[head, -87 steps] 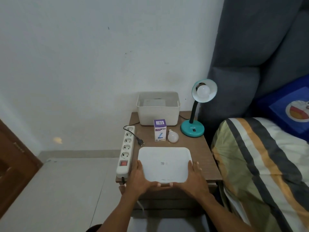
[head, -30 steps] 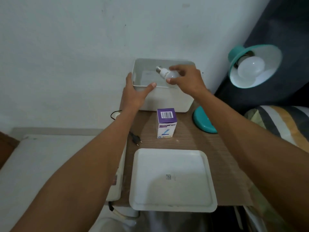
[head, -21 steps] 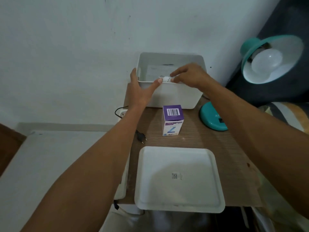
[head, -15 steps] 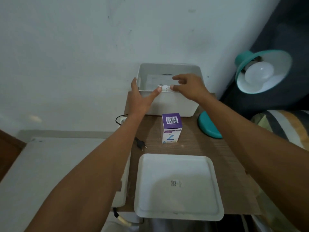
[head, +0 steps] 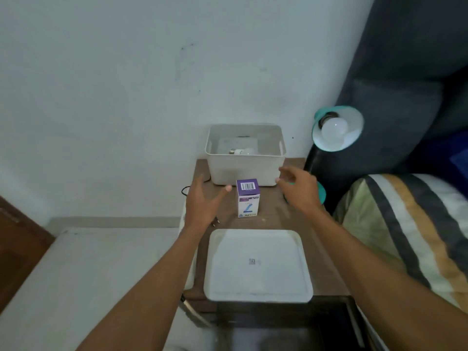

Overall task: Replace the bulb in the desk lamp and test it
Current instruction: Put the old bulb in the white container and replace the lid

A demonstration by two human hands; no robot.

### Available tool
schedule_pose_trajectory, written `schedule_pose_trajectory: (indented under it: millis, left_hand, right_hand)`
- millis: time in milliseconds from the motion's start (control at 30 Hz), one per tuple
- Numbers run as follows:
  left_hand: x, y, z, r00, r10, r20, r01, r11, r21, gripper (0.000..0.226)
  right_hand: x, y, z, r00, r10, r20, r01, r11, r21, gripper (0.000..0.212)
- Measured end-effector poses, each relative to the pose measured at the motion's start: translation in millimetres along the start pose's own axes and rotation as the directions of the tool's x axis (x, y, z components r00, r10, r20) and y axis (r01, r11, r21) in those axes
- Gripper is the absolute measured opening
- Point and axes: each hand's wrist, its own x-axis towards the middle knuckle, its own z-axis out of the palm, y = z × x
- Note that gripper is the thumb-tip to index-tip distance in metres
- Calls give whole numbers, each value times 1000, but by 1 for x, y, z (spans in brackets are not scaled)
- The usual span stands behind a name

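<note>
White bulb (head: 242, 151) lies in the bin (head: 245, 171) at twelve o'clock. Both hands, left (head: 203, 201) and right (head: 298, 189), hover with fingers spread wide, empty, flanking the purple box (head: 248, 197).

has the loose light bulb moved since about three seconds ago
Yes. The loose bulb now lies inside the white bin, behind the purple box; earlier it lay on the table just right of that box.

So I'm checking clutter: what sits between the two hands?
Head view: only the purple bulb box stands between left hand and right hand.
</note>
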Motion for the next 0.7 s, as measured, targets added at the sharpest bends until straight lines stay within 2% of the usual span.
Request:
schedule_pose_trajectory:
  millis: [67, 133, 167, 267, 367, 433, 500, 567, 700]
  left_hand:
    - [-26, -13, -2, 995, -37, 89, 30, 996, 82, 95]
    - [-54, -25, -4, 982, -78, 175, 49, 985, 164, 74]
    - [-65, -34, -4, 977, -79, 196, 44, 983, 178, 73]
    - [-98, -47, -4, 959, -103, 263, 52, 980, 194, 92]
    - [-118, -52, -2, 932, -164, 322, 52, 943, 330, 107]
    - [-124, -53, 1, 921, -211, 328, 34, 882, 471, 116]
    - [-128, -54, 4, 913, -245, 328, 34, 844, 536, 117]
    - [-133, -53, 6, 906, -270, 327, 49, 832, 552, 115]
    - [-144, -57, 10, 936, -233, 265, 58, 842, 536, 112]
  right_hand:
    - [-32, 13, -3, 996, 76, 39, -74, 997, -39, 37]
    - [-64, 28, -6, 980, 176, 91, -166, 981, -102, 40]
    - [-78, 37, -5, 970, 216, 108, -202, 971, -127, 41]
    - [-116, 67, 3, 945, 288, 152, -258, 947, -194, 48]
    - [-141, 81, 8, 922, 349, 165, -317, 928, -195, 51]
    - [-152, 84, 10, 925, 344, 165, -303, 925, -230, 53]
    - [-159, 83, 13, 921, 353, 162, -307, 918, -252, 57]
    - [-163, 83, 14, 910, 381, 164, -335, 908, -252, 65]
    - [-166, 84, 10, 895, 421, 150, -396, 902, -170, 76]
